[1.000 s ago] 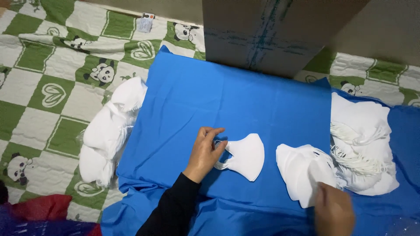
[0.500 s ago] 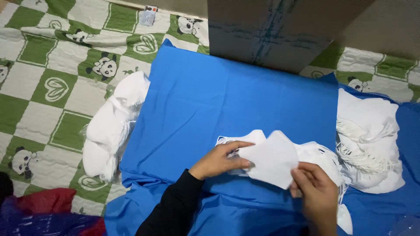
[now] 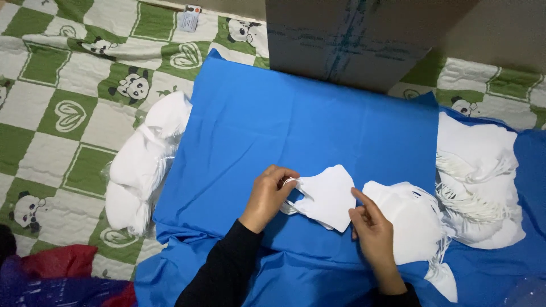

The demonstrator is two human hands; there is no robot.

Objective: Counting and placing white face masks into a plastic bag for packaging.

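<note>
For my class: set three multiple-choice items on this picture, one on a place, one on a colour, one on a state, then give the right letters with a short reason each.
1. Where does the cardboard box stand?
A. at the far edge of the cloth
B. on the left pile of masks
C. in the person's lap

2. What colour is the cloth under the hands?
A. red
B. blue
C. yellow

3. How is the white mask held?
A. by no hand
B. by one hand alone
C. by both hands

Answers: 1 A, the box sits beyond the cloth's far edge. 2 B, the sheet is plain blue. 3 C, the left hand grips its ear-loop end and the right hand touches its other edge.
</note>
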